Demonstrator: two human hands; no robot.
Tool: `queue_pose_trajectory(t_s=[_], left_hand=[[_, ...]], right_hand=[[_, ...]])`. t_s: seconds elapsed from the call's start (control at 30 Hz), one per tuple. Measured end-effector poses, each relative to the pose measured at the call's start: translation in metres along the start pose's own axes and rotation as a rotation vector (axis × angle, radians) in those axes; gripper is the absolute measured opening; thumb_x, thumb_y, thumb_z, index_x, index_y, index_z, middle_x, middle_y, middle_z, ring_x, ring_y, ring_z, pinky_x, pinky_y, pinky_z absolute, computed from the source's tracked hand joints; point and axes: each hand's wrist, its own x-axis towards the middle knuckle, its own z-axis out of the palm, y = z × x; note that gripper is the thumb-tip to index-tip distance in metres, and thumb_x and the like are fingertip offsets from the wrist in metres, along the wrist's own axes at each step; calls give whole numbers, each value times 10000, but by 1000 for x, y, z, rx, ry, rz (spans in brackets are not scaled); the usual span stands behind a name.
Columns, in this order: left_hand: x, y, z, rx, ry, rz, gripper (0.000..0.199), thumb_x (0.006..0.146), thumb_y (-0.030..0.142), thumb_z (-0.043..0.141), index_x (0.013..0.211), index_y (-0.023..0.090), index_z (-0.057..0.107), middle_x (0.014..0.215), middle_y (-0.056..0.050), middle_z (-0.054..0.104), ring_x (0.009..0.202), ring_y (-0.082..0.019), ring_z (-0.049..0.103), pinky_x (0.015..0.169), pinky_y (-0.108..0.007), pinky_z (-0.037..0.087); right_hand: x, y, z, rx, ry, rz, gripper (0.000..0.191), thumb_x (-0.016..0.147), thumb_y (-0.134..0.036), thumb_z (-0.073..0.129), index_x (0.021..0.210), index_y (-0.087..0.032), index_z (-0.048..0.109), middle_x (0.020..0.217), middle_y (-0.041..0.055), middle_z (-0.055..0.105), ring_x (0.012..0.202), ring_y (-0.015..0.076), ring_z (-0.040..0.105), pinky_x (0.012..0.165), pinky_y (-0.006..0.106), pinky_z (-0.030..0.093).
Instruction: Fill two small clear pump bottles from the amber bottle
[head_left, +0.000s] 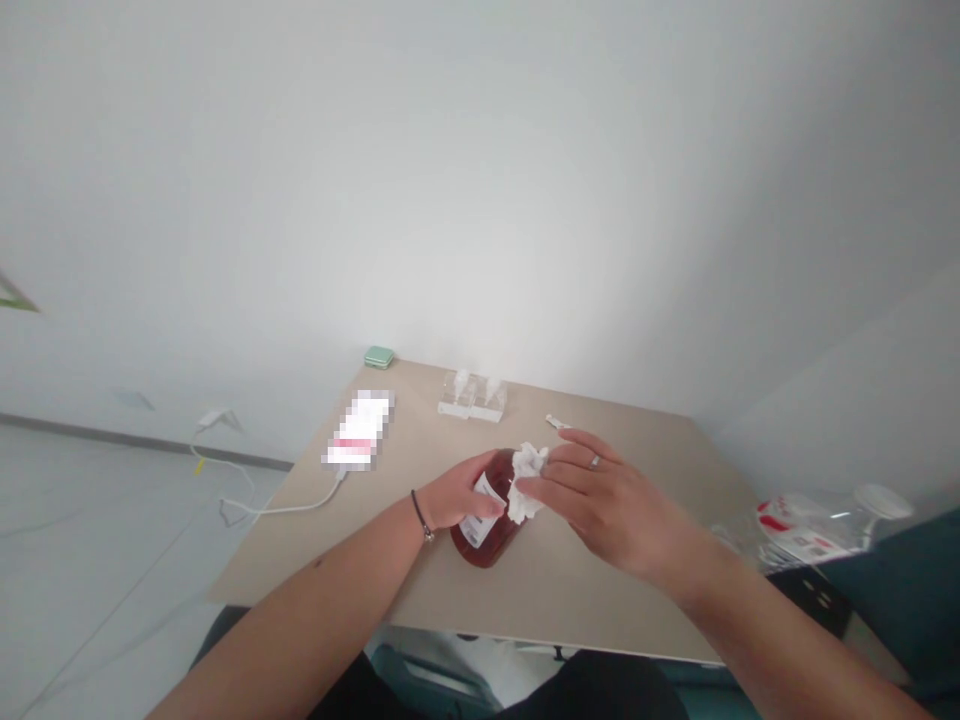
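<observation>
A reddish-brown bottle (pixel 486 552) with a white label lies tilted over the table, its far end angled away from me. My left hand (pixel 466 492) is wrapped around its side, thumb on the label. In my right hand (pixel 592 490), which wears a ring, a crumpled white tissue (pixel 527 480) is pinched and pressed against the bottle's right side. The tissue covers part of the bottle there. Just beyond my right fingers lies a small white item (pixel 556 422), too small to name.
Clear holders (pixel 472 396) with white pieces stand at the back. A pixelated phone (pixel 361 430) with a white cable (pixel 300 508) lies left, a green case (pixel 379 357) at the back-left corner. A clear plastic bottle (pixel 817 525) is at right. A wall borders the table (pixel 600 600).
</observation>
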Motion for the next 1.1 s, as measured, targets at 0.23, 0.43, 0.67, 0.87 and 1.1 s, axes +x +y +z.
queue_pose_trajectory(t_s=[0.23,0.43,0.67,0.87,1.1], left_hand=[[-2,0,1,-169,-24,-2,680,558,360,902,1133,154,603,929,-66,682,733,-165,634,654,-250,493],[0,-4,2,-135,-35,26,699,569,358,904,1164,160,596,998,-79,678,783,-173,640,685,-257,507],[-1,-9,8,12,-5,83,728,569,408,897,1174,156,580,1031,-76,664,865,-199,613,779,-277,461],[-3,-8,5,180,-20,135,778,575,396,888,1235,165,549,1112,-86,645,952,-234,603,855,-321,453],[-2,-4,10,58,-114,56,769,578,418,889,1229,152,576,1094,-106,674,925,-241,636,826,-320,469]], right_hand=[[-44,25,46,-23,333,377,243,953,-183,482,1057,-237,694,908,50,752,869,200,681,999,447,479],[-48,2,65,409,516,937,230,915,-334,524,995,-240,718,973,69,746,890,226,688,805,364,536],[-13,-28,73,959,738,995,281,858,-335,598,1121,-239,582,817,14,703,714,161,648,657,281,504],[-7,-30,74,1023,753,993,296,801,-264,605,1088,-235,537,797,5,674,647,143,611,555,246,456],[-13,-15,72,1286,782,992,391,721,-321,719,1055,-239,532,742,-15,681,565,128,578,522,238,431]])
